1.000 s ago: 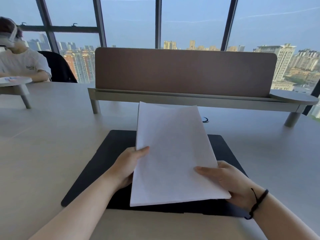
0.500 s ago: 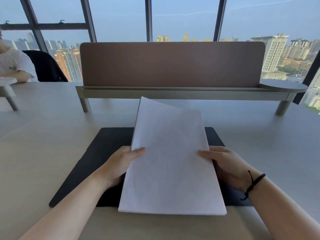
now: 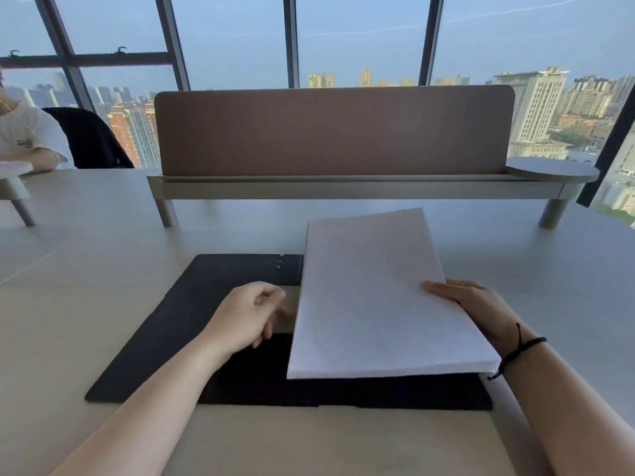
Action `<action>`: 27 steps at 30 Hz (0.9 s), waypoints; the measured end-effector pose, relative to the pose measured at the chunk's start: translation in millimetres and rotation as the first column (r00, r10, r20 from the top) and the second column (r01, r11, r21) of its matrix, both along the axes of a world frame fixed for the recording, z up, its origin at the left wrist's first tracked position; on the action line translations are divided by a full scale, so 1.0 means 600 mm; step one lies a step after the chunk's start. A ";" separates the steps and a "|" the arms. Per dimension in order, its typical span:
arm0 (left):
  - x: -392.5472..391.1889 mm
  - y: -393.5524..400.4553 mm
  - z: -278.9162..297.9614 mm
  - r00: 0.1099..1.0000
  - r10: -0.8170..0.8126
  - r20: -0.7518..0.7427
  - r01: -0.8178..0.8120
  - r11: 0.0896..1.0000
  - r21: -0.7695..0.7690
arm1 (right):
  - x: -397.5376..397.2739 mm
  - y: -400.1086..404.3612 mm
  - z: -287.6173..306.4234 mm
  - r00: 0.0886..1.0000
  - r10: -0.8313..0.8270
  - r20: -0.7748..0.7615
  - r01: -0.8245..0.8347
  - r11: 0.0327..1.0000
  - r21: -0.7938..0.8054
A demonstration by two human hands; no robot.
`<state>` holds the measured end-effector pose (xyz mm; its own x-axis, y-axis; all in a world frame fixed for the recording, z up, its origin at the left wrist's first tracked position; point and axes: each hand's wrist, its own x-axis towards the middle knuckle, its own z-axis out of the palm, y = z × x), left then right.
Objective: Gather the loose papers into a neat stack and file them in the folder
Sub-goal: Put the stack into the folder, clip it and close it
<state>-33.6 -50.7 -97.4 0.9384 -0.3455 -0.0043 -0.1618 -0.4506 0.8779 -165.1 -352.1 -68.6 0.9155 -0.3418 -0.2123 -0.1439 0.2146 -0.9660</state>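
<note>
While gripped at its right edge by right hand (image 3: 481,309), thumb on top: stack (image 3: 378,297), raised over right half of folder (image 3: 192,324). Left hand (image 3: 245,316): loosely curled, holding nothing, just left of stack, above folder.

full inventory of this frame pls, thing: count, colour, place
Stack of white paper sheets: 1, white, held over the right half of the folder.
Flat black folder: 1, black, lying on the table in front of the person.
Long pale table: 1, beige, fills the foreground.
Brown divider panel on a grey metal shelf: 1, brown and grey, across the table's far side.
Black office chair: 1, far left.
Second person in white shirt: 1, far left edge.
Black wrist cord: 1, right wrist.
Left hand: loosely curled, over the folder, off the paper.
Right hand: gripping the stack's right edge.
</note>
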 end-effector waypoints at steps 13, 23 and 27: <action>0.022 -0.095 0.005 0.954 -0.125 0.272 -0.073 0.784 0.616 | 0.009 -0.019 -0.023 1.000 0.023 -0.010 -0.023 0.999 0.027; 0.026 -0.084 0.023 0.951 -0.249 0.184 0.080 0.772 0.631 | 0.024 -0.026 -0.039 0.994 0.103 -0.038 -0.103 0.995 0.011; 0.038 -0.064 0.012 0.962 -0.182 0.203 0.062 0.872 0.485 | 0.022 -0.028 -0.037 0.988 0.148 -0.041 -0.147 0.989 0.028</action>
